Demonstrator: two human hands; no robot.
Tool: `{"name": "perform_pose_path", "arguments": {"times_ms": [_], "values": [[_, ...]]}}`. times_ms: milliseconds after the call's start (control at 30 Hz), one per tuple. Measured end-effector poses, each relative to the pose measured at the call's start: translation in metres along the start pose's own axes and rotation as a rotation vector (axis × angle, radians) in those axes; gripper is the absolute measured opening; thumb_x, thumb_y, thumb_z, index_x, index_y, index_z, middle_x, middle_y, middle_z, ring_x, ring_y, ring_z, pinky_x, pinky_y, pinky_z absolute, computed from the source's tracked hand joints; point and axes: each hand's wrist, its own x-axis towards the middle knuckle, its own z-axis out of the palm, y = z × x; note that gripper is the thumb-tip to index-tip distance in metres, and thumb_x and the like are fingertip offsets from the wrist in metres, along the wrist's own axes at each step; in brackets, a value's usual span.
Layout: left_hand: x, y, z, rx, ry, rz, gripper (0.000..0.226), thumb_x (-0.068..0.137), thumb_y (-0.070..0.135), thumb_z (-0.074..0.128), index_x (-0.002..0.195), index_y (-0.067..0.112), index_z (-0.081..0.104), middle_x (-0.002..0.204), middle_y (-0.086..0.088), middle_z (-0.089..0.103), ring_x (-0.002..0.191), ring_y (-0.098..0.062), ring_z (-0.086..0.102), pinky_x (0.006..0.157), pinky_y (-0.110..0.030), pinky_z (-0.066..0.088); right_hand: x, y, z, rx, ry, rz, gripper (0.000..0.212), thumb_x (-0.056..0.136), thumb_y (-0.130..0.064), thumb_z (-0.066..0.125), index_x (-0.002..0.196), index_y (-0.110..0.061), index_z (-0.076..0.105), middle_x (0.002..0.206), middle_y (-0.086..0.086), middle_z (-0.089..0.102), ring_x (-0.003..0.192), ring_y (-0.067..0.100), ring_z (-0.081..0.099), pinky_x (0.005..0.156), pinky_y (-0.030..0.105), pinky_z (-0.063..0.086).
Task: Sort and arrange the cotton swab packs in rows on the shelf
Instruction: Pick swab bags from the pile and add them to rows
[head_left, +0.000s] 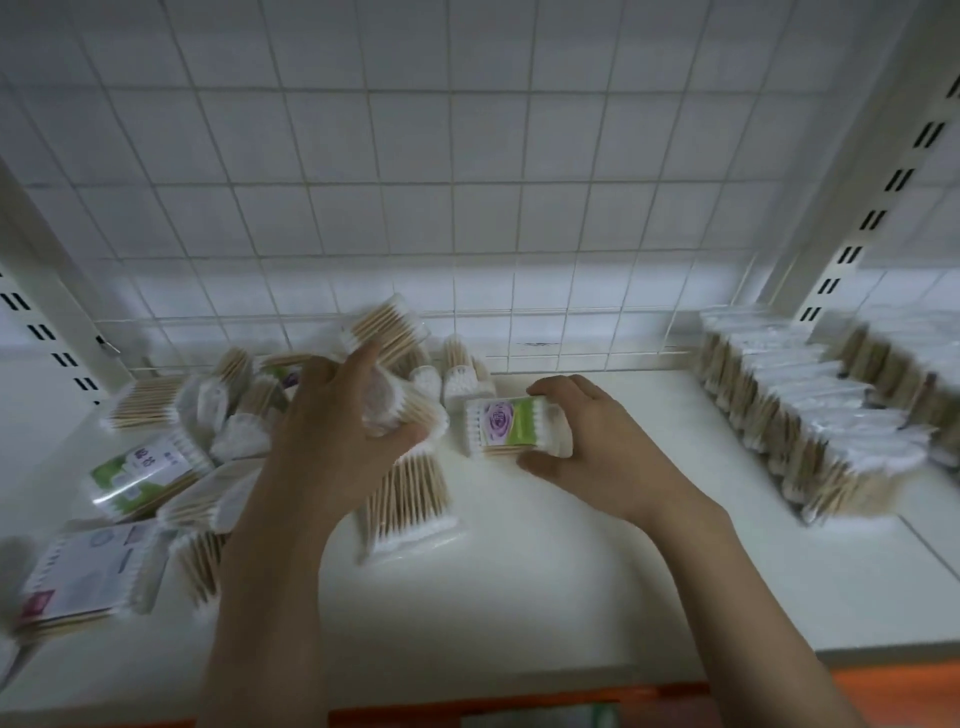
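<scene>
I am watching both hands working over the white shelf (545, 571), and the picture is blurring a little with motion. My right hand (587, 441) is gripping a labelled pack (511, 426) with a purple flower and a green band, thumb on its near edge and fingers (563, 397) curling over its far edge; the pack is sitting near the middle of the shelf with its long axis running left to right. My left hand (332, 415) is clutching a bundle of plain packs (395, 410), fingers curled round it, and another pack (384, 330) is rising above the fingertips; I cannot tell how many packs that hand is holding. The loose pile (171, 441) is sprawling toward the shelf's left edge and back-left corner, and one plain pack (408, 506) is lying flat just beside the left wrist. The finished rows (810, 415) are standing on edge toward the shelf's right edge, running from back to front. So the rows are lying to the right of the labelled pack, and the right hand is plainly the nearer one; I am judging that the pack is needing a carry rightward and a turn onto its edge to match its neighbours.
</scene>
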Motion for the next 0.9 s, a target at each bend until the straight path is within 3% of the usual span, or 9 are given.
{"name": "perform_pose_path", "arguments": {"times_ms": [100,233,333,433,500,567,700,800,900], "values": [[-0.011,0.018,0.002,-0.082,0.032,0.092,0.082,0.073,0.031,0.074,0.141,0.033,0.029,0.121,-0.004,0.037,0.113,-0.025,0.043,0.088,-0.033,0.036,-0.021,-0.003,-0.015,0.026,0.075,0.021,0.059,0.077,-0.032,0.072,0.128,-0.024,0.044,0.116,-0.011,0.046,0.104,0.004,0.045,0.078,0.001,0.03],[-0.021,0.045,0.011,-0.177,0.081,0.183,0.084,0.071,0.028,0.075,0.14,0.032,0.028,0.132,0.006,0.035,0.123,-0.015,0.036,0.092,-0.029,0.031,-0.048,-0.008,-0.035,0.027,0.171,0.042,0.057,0.078,-0.032,0.07,0.128,-0.028,0.044,0.112,-0.018,0.041,0.082,-0.011,0.041,0.074,-0.002,0.03],[-0.025,0.066,0.024,-0.229,0.074,0.235,0.082,0.071,0.03,0.075,0.139,0.031,0.029,0.124,0.019,0.033,0.119,-0.005,0.034,0.089,-0.023,0.028,-0.071,-0.007,-0.053,0.011,0.266,0.068,0.059,0.077,-0.032,0.07,0.13,-0.029,0.044,0.116,-0.018,0.041,0.087,-0.008,0.041,0.079,-0.004,0.027],[-0.03,0.095,0.038,-0.227,0.051,0.302,0.078,0.071,0.029,0.075,0.137,0.028,0.034,0.115,0.02,0.031,0.109,-0.002,0.034,0.08,-0.011,0.023,-0.098,0.0,-0.077,-0.02,0.341,0.106,0.061,0.077,-0.03,0.07,0.132,-0.028,0.043,0.117,-0.016,0.041,0.1,-0.005,0.041,0.084,-0.004,0.025],[-0.035,0.12,0.048,-0.245,0.027,0.347,0.076,0.071,0.028,0.076,0.137,0.027,0.037,0.113,0.02,0.032,0.107,-0.003,0.037,0.081,-0.011,0.024,-0.118,0.008,-0.095,-0.05,0.379,0.123,0.062,0.078,-0.032,0.069,0.134,-0.029,0.042,0.118,-0.016,0.041,0.108,-0.001,0.04,0.085,-0.004,0.025],[-0.042,0.149,0.06,-0.262,-0.004,0.389,0.075,0.072,0.029,0.075,0.138,0.027,0.038,0.112,0.021,0.032,0.108,-0.001,0.037,0.085,-0.013,0.026,-0.143,0.019,-0.115,-0.074,0.43,0.136,0.063,0.079,-0.034,0.068,0.136,-0.028,0.04,0.12,-0.015,0.042,0.108,-0.002,0.04,0.085,-0.004,0.024],[-0.062,0.208,0.088,-0.279,-0.033,0.477,0.075,0.073,0.031,0.074,0.139,0.025,0.037,0.111,0.021,0.032,0.099,0.009,0.031,0.08,0.006,0.022,-0.188,0.049,-0.156,-0.098,0.522,0.177,0.064,0.08,-0.036,0.067,0.137,-0.028,0.039,0.12,-0.013,0.042,0.105,-0.002,0.042,0.083,-0.001,0.029],[-0.081,0.256,0.111,-0.276,-0.051,0.511,0.078,0.073,0.031,0.074,0.14,0.024,0.036,0.112,0.02,0.031,0.101,0.009,0.031,0.082,-0.001,0.025,-0.224,0.081,-0.186,-0.101,0.565,0.201,0.066,0.079,-0.032,0.07,0.138,-0.025,0.04,0.119,-0.01,0.044,0.105,0.001,0.042,0.083,0.001,0.029],[-0.101,0.307,0.138,-0.28,-0.075,0.541,0.078,0.074,0.029,0.075,0.141,0.025,0.036,0.114,0.02,0.031,0.105,0.006,0.033,0.085,-0.004,0.022,-0.263,0.115,-0.215,-0.101,0.604,0.248,0.066,0.078,-0.031,0.07,0.138,-0.025,0.041,0.117,-0.012,0.041,0.103,0.002,0.042,0.081,0.012,0.034]]}}
